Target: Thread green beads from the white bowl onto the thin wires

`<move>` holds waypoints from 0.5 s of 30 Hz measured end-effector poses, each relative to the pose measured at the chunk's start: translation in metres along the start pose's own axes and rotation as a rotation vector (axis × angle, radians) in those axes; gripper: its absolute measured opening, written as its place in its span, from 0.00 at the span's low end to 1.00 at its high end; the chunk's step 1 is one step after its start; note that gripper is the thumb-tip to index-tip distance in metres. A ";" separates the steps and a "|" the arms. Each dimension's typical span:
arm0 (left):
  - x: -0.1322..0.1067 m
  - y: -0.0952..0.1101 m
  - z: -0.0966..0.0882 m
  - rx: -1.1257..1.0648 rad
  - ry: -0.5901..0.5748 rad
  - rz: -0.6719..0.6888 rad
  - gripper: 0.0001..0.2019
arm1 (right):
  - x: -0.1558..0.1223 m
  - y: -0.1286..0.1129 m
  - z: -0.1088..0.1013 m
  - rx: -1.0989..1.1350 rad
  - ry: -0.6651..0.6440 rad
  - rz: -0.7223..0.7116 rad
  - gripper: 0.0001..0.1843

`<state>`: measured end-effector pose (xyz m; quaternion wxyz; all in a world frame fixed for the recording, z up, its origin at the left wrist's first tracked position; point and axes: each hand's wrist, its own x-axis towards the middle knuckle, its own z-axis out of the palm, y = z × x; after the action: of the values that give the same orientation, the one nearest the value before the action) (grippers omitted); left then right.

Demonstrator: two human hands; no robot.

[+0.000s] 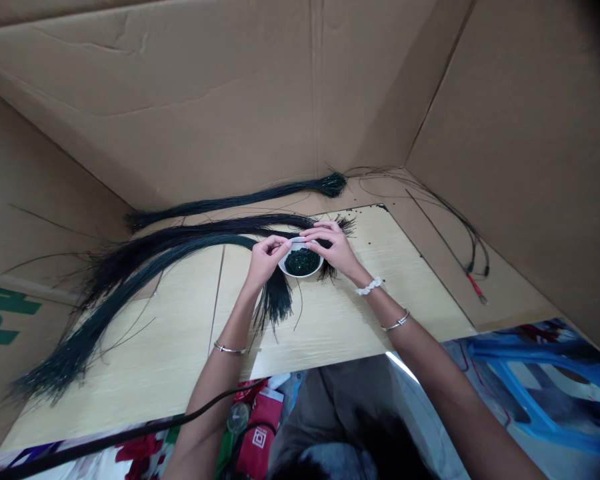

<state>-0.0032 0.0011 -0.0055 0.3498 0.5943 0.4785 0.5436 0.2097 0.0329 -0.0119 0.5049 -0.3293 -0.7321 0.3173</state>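
A small white bowl (314,271) of dark green beads (303,261) sits on the pale wooden tabletop (340,313). My left hand (266,258) hovers at the bowl's left rim with fingers pinched together on something thin that I cannot make out. My right hand (333,245) curls over the bowl's far right side, fingertips pinched and meeting the left hand's above the bowl. A bundle of dark green wire strands (275,300) fans out under my left wrist.
Long bundles of dark green wire (145,257) sweep left across the table; another bundle (240,199) lies by the cardboard back wall (205,100). Loose thin wires and a red-tipped tool (475,285) lie right. A black cable (130,437) crosses the near edge. A blue stool (530,387) stands at lower right.
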 end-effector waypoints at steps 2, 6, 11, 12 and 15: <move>0.000 0.000 0.000 -0.004 -0.004 0.000 0.16 | -0.001 0.000 0.002 -0.012 -0.001 -0.003 0.05; 0.001 0.000 0.000 -0.024 -0.020 -0.021 0.17 | -0.001 0.001 0.003 -0.039 0.006 -0.022 0.05; 0.001 0.002 0.000 -0.042 -0.024 -0.036 0.17 | -0.002 0.000 0.003 -0.106 0.022 -0.059 0.07; 0.001 0.003 0.000 -0.042 -0.021 -0.037 0.17 | -0.002 -0.001 0.003 -0.126 0.022 -0.069 0.07; 0.001 0.003 0.000 -0.043 -0.018 -0.041 0.17 | -0.003 -0.003 0.004 -0.185 0.018 -0.107 0.08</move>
<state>-0.0024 0.0014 -0.0021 0.3779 0.5816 0.4754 0.5412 0.2061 0.0284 -0.0126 0.4953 -0.3376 -0.7702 0.2178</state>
